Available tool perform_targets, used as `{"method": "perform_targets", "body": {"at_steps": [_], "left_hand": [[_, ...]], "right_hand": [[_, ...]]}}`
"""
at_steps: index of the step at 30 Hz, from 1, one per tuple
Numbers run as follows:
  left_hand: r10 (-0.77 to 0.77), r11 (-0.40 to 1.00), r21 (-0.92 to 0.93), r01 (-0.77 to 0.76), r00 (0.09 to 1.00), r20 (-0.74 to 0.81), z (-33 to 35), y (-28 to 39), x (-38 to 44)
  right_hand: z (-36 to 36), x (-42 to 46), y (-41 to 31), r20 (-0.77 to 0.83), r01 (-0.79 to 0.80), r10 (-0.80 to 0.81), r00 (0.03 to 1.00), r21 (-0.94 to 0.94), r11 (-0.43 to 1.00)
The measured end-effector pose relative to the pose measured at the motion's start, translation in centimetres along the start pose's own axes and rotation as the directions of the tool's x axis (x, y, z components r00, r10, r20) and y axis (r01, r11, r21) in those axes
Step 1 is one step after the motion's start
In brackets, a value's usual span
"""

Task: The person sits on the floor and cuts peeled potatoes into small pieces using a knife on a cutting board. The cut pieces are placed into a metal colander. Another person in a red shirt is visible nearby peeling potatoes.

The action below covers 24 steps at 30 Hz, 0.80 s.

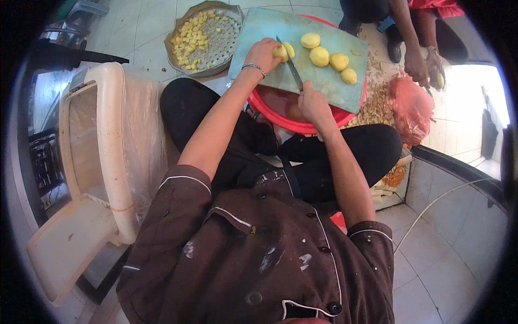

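Observation:
A green cutting board (259,36) lies across the top of a red basin (267,109) that holds liquid. My left hand (263,56) pinches a peeled potato (280,52) on the board. Around the handle of a knife (294,73), my right hand (313,103) is closed. The blade lies beside the held potato, and a cut slice (289,50) leans along it near the tip. Several whole peeled potatoes (319,56) rest on the board to the right of the blade.
Potato cubes (192,38) fill part of a perforated metal pan (226,38) at the upper left. Peelings (374,103) cover the floor by a red plastic bag (410,107). Another person's hands (419,69) work above it. A cream plastic container (109,141) stands at my left.

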<state>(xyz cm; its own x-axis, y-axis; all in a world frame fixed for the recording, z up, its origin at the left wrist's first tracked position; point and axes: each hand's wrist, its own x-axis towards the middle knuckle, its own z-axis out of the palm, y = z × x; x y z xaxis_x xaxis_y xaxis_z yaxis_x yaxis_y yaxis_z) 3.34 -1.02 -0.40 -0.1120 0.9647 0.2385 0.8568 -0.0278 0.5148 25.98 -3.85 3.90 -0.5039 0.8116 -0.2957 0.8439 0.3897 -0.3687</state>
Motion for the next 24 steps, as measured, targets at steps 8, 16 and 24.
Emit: {"method": "perform_targets", "body": {"at_steps": [8, 16, 24], "left_hand": [[-0.044, 0.999, -0.023, 0.049, 0.982, 0.183, -0.3, 0.0, 1.8], [-0.001, 1.000, -0.005, 0.001, 0.997, 0.082, -0.6, -0.6, 0.9], [0.164, 0.958, 0.153, -0.241, 0.903, 0.398, -1.3, 0.0, 4.0]], "right_hand": [[0.9, -0.6, -0.2, -0.043, -0.044, 0.042, 0.998, -0.051, 0.998], [3.3, 1.5, 1.0, -0.077, 0.010, -0.013, 0.997, -0.042, 0.999], [0.5, 0.3, 1.6, -0.072, -0.015, 0.036, 0.997, 0.263, 0.965]]}}
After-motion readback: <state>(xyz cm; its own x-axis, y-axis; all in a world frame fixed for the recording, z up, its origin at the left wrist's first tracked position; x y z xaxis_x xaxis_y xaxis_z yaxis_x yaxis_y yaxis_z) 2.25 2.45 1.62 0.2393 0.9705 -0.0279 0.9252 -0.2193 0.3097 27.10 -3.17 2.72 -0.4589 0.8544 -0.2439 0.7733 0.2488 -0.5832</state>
